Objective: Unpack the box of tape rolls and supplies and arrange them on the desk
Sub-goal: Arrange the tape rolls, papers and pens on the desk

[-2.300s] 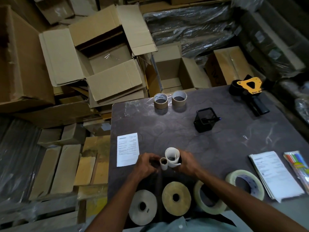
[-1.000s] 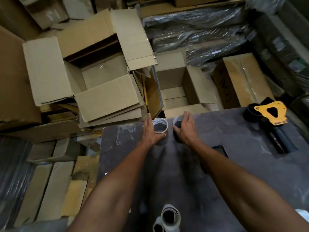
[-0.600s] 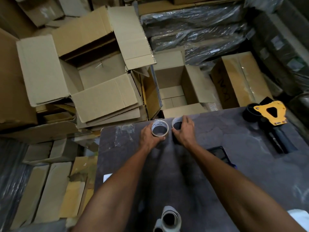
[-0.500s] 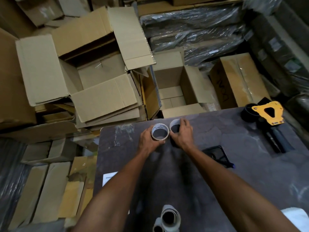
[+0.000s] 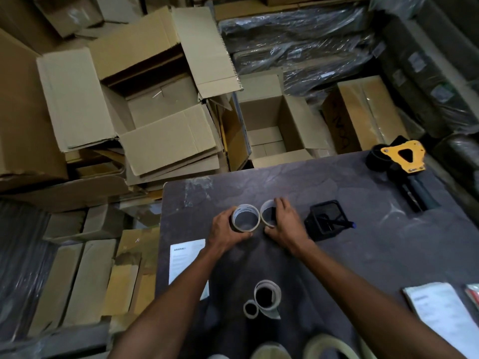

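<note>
Two tan tape rolls stand side by side on the dark desk [image 5: 363, 255]. My left hand [image 5: 224, 230] grips the left tape roll [image 5: 246, 218], fingers curled round its side. My right hand [image 5: 286, 226] holds the right tape roll [image 5: 267, 213], with fingers over its rim, so most of it is hidden. Nearer to me stand two small white rolls [image 5: 264, 299]. Larger tape rolls [image 5: 326, 347] show at the bottom edge.
A black mesh pen holder [image 5: 328, 220] with a pen stands right of my right hand. A yellow and black tape dispenser [image 5: 404, 161] lies at the far right. Papers [image 5: 185, 257] lie left, more papers [image 5: 438, 314] right. Open cardboard boxes [image 5: 269, 128] crowd the floor beyond the desk.
Both hands reached to the two tan rolls at the desk's far edge, took hold of them and drew them back toward me, to the middle of the desk.
</note>
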`<state>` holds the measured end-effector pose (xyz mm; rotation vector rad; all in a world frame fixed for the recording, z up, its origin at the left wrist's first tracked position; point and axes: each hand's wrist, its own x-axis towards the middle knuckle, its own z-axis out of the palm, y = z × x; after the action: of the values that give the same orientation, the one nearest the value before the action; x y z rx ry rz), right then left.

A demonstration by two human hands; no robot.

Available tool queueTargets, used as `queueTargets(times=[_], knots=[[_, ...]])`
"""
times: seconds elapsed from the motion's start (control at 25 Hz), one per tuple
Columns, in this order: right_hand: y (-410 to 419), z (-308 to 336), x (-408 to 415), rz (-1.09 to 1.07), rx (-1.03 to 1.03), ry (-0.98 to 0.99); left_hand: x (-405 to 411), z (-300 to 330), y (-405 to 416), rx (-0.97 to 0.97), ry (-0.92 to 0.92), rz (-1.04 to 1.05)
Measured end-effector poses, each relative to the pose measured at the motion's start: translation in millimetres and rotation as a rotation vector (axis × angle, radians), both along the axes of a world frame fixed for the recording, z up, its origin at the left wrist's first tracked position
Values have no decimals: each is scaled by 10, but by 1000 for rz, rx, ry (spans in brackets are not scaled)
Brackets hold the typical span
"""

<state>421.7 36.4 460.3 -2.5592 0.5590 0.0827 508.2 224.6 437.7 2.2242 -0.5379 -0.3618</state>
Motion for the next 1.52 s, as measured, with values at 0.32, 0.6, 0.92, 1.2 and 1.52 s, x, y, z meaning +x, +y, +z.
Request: queueTargets(times=[0.32, 0.6, 0.92, 1.2, 1.52], knots=[[230, -4, -730, 64, 1, 27, -598, 21, 376, -37, 18, -81], [284, 40, -1160, 122, -2, 3, -973, 76, 531, -87, 70, -160], [358, 94, -1371, 121, 7, 6, -1142, 88, 602, -60, 124, -177], [330, 148, -1549, 66, 39, -10, -1209, 104, 834, -24, 190, -117], [334, 330, -1979, -30, 194, -72, -1542, 255, 1178, -145, 206, 120]])
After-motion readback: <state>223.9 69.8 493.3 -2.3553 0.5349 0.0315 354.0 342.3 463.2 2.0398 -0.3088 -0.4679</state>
